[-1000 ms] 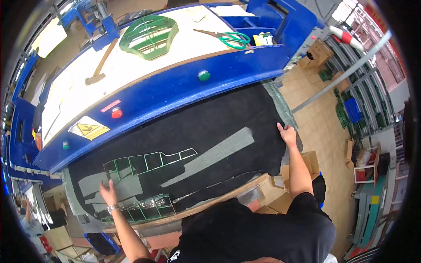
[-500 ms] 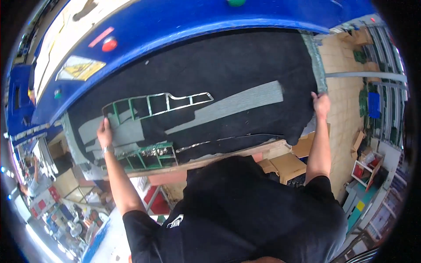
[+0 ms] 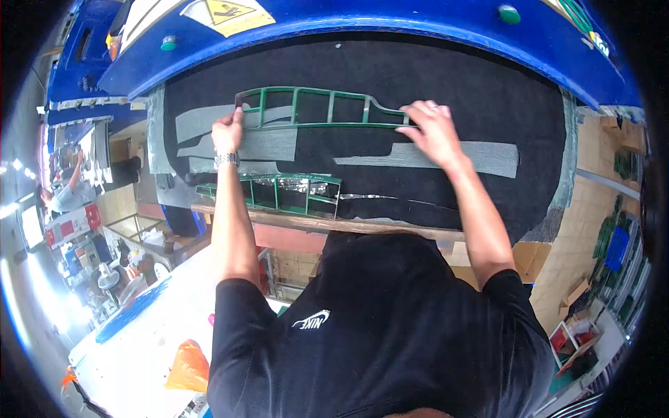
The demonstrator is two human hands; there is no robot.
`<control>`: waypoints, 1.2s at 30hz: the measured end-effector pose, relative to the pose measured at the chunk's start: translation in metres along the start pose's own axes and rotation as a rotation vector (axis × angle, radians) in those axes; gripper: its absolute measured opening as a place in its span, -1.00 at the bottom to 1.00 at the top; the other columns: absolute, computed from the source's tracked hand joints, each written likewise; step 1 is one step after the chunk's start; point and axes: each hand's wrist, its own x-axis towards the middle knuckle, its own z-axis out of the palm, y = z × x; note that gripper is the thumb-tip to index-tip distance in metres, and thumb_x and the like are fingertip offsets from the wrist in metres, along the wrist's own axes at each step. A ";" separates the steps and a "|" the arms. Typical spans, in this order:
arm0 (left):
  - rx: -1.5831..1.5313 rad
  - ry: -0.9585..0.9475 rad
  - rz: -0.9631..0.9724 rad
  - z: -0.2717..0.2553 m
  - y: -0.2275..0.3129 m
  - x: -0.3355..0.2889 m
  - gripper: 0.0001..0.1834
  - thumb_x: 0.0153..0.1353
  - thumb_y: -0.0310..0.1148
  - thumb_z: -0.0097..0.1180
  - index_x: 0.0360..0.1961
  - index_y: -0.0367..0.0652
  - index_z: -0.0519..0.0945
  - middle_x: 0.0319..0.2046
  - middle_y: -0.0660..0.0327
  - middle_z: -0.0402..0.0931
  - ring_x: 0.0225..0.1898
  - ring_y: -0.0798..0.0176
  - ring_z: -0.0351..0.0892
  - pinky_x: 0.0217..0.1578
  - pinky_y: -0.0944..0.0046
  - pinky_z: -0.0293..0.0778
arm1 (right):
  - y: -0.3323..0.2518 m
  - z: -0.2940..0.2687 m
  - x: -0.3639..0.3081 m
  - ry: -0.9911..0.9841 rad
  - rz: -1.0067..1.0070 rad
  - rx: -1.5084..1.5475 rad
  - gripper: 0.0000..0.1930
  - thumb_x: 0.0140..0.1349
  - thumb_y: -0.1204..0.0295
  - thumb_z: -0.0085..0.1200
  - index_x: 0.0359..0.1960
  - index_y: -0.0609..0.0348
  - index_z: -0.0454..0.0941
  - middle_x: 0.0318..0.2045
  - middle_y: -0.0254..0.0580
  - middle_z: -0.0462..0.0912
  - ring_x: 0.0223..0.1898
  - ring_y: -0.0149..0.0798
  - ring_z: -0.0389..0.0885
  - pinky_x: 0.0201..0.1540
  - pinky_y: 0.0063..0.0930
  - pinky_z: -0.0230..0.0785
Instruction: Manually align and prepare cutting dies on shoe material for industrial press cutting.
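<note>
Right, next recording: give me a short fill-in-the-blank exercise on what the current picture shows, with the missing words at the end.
1. At the upper green frame, the right hand is by the ____ (wide or narrow) end.
2. A wristband circles the person's ____ wrist.
3. The large sheet under that frame is coloured ____.
4. The machine beam beyond the sheet is coloured ____.

Missing words: narrow; left; black; blue.

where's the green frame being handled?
In the head view, the green frame is upper centre, over the black sheet, between the left hand and the right hand.
</note>
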 end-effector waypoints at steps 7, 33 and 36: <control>-0.223 -0.168 0.244 0.012 0.080 -0.107 -0.65 0.27 -0.13 0.28 -0.21 -0.26 0.74 -0.25 -0.01 0.65 -0.16 0.02 0.65 -0.06 0.16 0.51 | 0.068 -0.075 -0.044 -0.015 0.072 -0.057 -0.61 0.12 0.34 0.30 -0.01 0.16 0.63 -0.08 -0.20 0.65 0.00 -0.13 0.56 0.10 -0.24 0.28; 0.204 -0.481 0.101 0.030 0.081 -0.131 -0.39 0.09 0.03 0.42 -0.59 -0.32 0.41 -0.64 -0.03 0.44 -0.58 0.03 0.32 -0.42 0.00 0.36 | 0.316 -0.140 -0.241 0.330 1.474 -0.274 -0.29 -0.02 -0.27 0.35 -0.15 0.18 0.69 -0.06 0.09 0.70 0.08 0.07 0.63 0.18 -0.14 0.42; 0.190 -0.503 0.190 0.031 0.079 -0.125 -0.40 0.09 0.00 0.44 -0.61 -0.30 0.40 -0.68 0.06 0.37 -0.59 0.18 0.24 -0.47 0.07 0.31 | 0.318 -0.139 -0.248 0.342 1.434 -0.308 -0.38 0.10 -0.22 0.28 -0.23 0.17 0.70 -0.10 0.11 0.71 0.04 0.09 0.65 0.13 -0.10 0.44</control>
